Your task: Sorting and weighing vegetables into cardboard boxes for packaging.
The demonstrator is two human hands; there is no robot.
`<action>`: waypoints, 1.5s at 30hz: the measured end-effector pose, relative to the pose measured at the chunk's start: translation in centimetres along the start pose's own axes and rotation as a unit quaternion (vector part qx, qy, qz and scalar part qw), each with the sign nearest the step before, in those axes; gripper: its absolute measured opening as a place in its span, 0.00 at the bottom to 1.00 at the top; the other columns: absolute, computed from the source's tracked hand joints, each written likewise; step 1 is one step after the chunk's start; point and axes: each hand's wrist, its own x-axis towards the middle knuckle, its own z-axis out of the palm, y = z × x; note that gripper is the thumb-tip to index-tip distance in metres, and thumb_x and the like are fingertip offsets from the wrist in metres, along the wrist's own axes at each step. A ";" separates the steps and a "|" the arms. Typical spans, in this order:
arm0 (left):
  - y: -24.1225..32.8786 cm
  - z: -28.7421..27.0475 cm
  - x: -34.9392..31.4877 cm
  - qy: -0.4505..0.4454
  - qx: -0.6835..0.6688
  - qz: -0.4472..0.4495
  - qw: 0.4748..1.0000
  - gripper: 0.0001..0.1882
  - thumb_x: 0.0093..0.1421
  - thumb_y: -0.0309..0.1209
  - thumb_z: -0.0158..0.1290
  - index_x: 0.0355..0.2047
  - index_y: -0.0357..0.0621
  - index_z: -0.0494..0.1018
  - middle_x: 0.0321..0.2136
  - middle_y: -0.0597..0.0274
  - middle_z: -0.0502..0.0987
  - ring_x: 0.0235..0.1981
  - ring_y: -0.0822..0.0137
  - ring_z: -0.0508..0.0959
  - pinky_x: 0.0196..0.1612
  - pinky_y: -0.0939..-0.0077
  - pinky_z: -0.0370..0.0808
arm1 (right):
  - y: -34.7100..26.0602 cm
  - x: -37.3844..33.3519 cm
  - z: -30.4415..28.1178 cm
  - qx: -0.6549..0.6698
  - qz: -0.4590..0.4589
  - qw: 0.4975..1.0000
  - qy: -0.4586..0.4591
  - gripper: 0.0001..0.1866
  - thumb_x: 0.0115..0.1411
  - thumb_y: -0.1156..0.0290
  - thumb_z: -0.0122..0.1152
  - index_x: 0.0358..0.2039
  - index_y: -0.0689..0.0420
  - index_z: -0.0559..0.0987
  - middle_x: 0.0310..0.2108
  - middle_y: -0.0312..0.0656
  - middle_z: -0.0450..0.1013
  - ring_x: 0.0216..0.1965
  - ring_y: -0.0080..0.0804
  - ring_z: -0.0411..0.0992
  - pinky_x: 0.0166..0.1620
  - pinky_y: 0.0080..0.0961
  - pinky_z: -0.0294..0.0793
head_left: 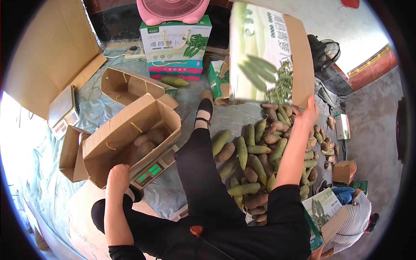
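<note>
My right hand (307, 113) is closed on the lower corner of a raised printed carton (260, 54), its bare cardboard flap (302, 60) at the right. Beneath that carton lies a big heap of green radishes (256, 169), several with brown, soil-coated skins. On the left, my left hand (118, 174) is curled at the near edge of an open cardboard box (117, 125); its fingertips are partly hidden. The box rests tilted on a digital scale (152, 170) with a lit green display. A few brown-skinned radishes (149, 142) lie inside.
Another open box (130, 86) lies behind. Beyond it a pink fan (173, 9) stands on a white-green carton (175, 41). A second scale (63, 110) sits far left, a black fan (324, 51) far right. At lower right, a person in a striped shirt (353, 223) handles a carton (323, 212).
</note>
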 end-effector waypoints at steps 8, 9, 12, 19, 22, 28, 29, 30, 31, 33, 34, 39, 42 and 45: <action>0.5 -0.7 0.0 0.001 -0.015 -0.018 1.000 0.09 0.46 0.19 0.46 0.26 0.38 0.75 0.27 0.47 0.75 0.35 0.48 0.75 0.40 0.59 0.72 | 3.5 6.5 10.1 0.109 0.094 0.990 0.005 0.20 0.61 0.64 0.51 0.51 0.59 0.67 0.53 0.45 0.63 0.53 0.52 0.63 0.50 0.71 0.56; 0.2 -0.1 0.1 -0.009 -0.022 -0.030 0.999 0.09 0.46 0.18 0.46 0.26 0.38 0.75 0.28 0.47 0.75 0.35 0.48 0.75 0.40 0.59 0.72 | 4.3 7.2 12.0 0.100 0.106 0.989 -0.008 0.19 0.60 0.66 0.51 0.51 0.59 0.67 0.52 0.45 0.64 0.52 0.52 0.63 0.50 0.70 0.56; 0.3 -0.4 0.1 -0.022 -0.025 -0.038 0.999 0.08 0.47 0.18 0.45 0.26 0.38 0.74 0.28 0.46 0.75 0.35 0.48 0.75 0.40 0.59 0.72 | 6.0 9.9 14.9 0.075 0.133 0.987 -0.058 0.18 0.58 0.70 0.50 0.50 0.59 0.67 0.50 0.46 0.64 0.51 0.51 0.63 0.52 0.67 0.57; 0.8 -0.9 0.3 -0.028 -0.016 -0.031 0.999 0.06 0.47 0.18 0.45 0.24 0.36 0.73 0.27 0.46 0.74 0.34 0.47 0.75 0.39 0.59 0.72 | 11.8 12.7 13.6 -0.009 0.139 0.972 -0.191 0.24 0.59 0.75 0.52 0.56 0.62 0.60 0.53 0.48 0.62 0.56 0.46 0.60 0.58 0.53 0.57; 0.7 -1.0 0.2 -0.042 -0.015 -0.034 0.998 0.06 0.47 0.18 0.45 0.24 0.35 0.73 0.28 0.46 0.74 0.34 0.47 0.75 0.39 0.59 0.72 | 12.5 11.4 13.4 -0.011 0.136 0.967 -0.217 0.33 0.58 0.76 0.56 0.61 0.60 0.54 0.56 0.48 0.60 0.59 0.47 0.57 0.57 0.52 0.59; 1.0 -1.3 0.1 -0.044 -0.030 -0.051 0.997 0.05 0.48 0.18 0.47 0.25 0.35 0.73 0.28 0.46 0.74 0.35 0.47 0.75 0.39 0.59 0.71 | 12.9 5.5 13.1 -0.031 0.144 0.952 -0.269 0.28 0.55 0.74 0.59 0.56 0.56 0.62 0.51 0.41 0.63 0.51 0.37 0.63 0.52 0.45 0.65; 0.7 -1.0 0.2 -0.046 -0.030 -0.050 0.997 0.05 0.48 0.18 0.47 0.25 0.36 0.73 0.28 0.46 0.74 0.35 0.47 0.75 0.39 0.59 0.71 | 13.5 5.2 13.0 -0.049 0.140 0.958 -0.245 0.25 0.53 0.74 0.60 0.51 0.54 0.65 0.47 0.37 0.65 0.46 0.31 0.64 0.48 0.43 0.68; 0.8 -1.0 0.1 -0.048 -0.029 -0.049 0.997 0.05 0.48 0.18 0.47 0.25 0.36 0.73 0.28 0.46 0.74 0.35 0.47 0.75 0.39 0.59 0.71 | 14.1 4.5 12.9 -0.050 0.142 0.958 -0.243 0.25 0.53 0.74 0.60 0.51 0.54 0.65 0.47 0.37 0.65 0.46 0.31 0.64 0.48 0.43 0.68; 1.0 -1.1 0.2 -0.048 -0.033 -0.048 0.997 0.05 0.48 0.19 0.48 0.26 0.36 0.73 0.28 0.46 0.74 0.35 0.47 0.75 0.39 0.59 0.71 | 14.7 3.9 12.7 -0.075 0.108 0.976 -0.174 0.25 0.52 0.75 0.61 0.50 0.55 0.65 0.46 0.38 0.65 0.45 0.30 0.65 0.44 0.40 0.69; 0.9 -1.2 0.1 -0.053 -0.035 -0.052 0.997 0.05 0.48 0.19 0.48 0.26 0.36 0.73 0.29 0.46 0.74 0.35 0.47 0.75 0.39 0.59 0.71 | 15.1 0.8 12.8 -0.158 0.068 0.978 -0.119 0.26 0.50 0.78 0.61 0.50 0.57 0.65 0.45 0.43 0.64 0.39 0.28 0.67 0.33 0.28 0.70; 1.0 -1.3 0.3 -0.048 -0.025 -0.049 0.997 0.05 0.48 0.19 0.49 0.26 0.36 0.73 0.29 0.46 0.74 0.35 0.47 0.75 0.39 0.59 0.71 | 16.1 -0.5 12.4 -0.111 0.016 0.990 -0.082 0.21 0.49 0.80 0.61 0.45 0.58 0.69 0.41 0.44 0.67 0.35 0.27 0.68 0.31 0.22 0.70; 1.1 -1.3 0.3 -0.048 -0.048 -0.034 0.997 0.09 0.47 0.19 0.49 0.30 0.36 0.75 0.29 0.45 0.74 0.35 0.46 0.74 0.39 0.58 0.71 | 19.9 -6.4 4.6 -0.185 0.174 0.921 -0.297 0.13 0.53 0.74 0.60 0.41 0.56 0.74 0.34 0.33 0.72 0.33 0.21 0.70 0.33 0.22 0.70; 1.9 -2.0 0.5 -0.050 -0.057 -0.049 0.996 0.09 0.48 0.18 0.48 0.31 0.35 0.74 0.29 0.44 0.73 0.36 0.45 0.74 0.39 0.59 0.70 | 23.6 -9.9 -2.9 -0.329 0.171 0.872 -0.320 0.09 0.52 0.73 0.60 0.36 0.58 0.78 0.27 0.34 0.74 0.28 0.22 0.71 0.31 0.21 0.70; 2.8 -2.3 0.6 -0.065 -0.073 -0.072 0.993 0.10 0.48 0.18 0.47 0.32 0.34 0.74 0.30 0.44 0.73 0.37 0.45 0.74 0.40 0.59 0.69 | 27.3 -12.3 -13.7 -0.449 0.061 0.822 -0.344 0.09 0.50 0.73 0.60 0.33 0.60 0.78 0.27 0.44 0.76 0.30 0.33 0.74 0.35 0.26 0.72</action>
